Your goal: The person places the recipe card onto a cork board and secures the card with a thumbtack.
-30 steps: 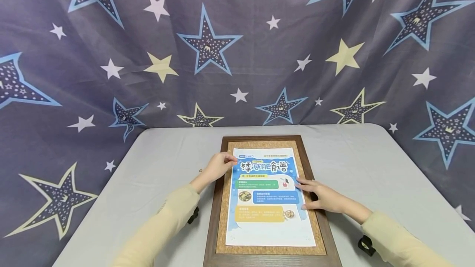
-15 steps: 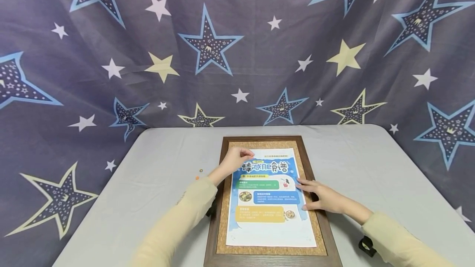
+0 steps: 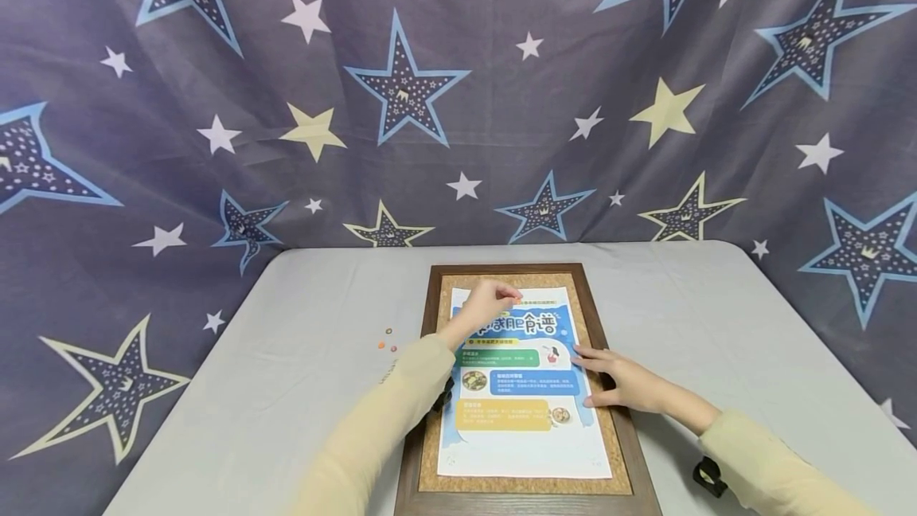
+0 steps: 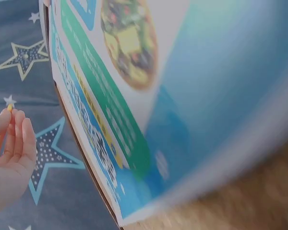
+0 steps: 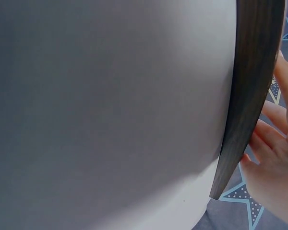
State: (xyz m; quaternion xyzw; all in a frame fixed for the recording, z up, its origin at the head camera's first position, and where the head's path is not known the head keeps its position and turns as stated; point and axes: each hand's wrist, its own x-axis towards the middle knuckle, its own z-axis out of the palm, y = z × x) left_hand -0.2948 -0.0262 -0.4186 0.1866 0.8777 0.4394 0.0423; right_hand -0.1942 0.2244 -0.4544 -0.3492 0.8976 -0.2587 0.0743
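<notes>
A printed poster (image 3: 530, 452) lies on a brown-framed cork board (image 3: 430, 452), upright to my view. My left hand (image 3: 485, 305) is over the poster's top edge, thumb and fingertips pinching a small orange pushpin (image 3: 517, 301); its point is hidden. In the left wrist view the pushpin (image 4: 9, 108) shows as a yellow-orange bit at the fingertips of the left hand (image 4: 12, 153). My right hand (image 3: 623, 381) rests with spread fingers on the poster's right edge and the board's frame. The right wrist view has that hand (image 5: 273, 153) beside the dark frame (image 5: 249, 86).
Several small coloured bits, among them an orange one (image 3: 382, 345), lie on the grey tabletop (image 3: 301, 388) left of the board. A star-patterned curtain (image 3: 487, 126) hangs behind the table. A black wrist device (image 3: 709, 474) sits below the right sleeve.
My left hand has moved right along the poster's top, from its upper left corner toward the middle. Small bits on the table left of the board have come into sight. The right hand stays put.
</notes>
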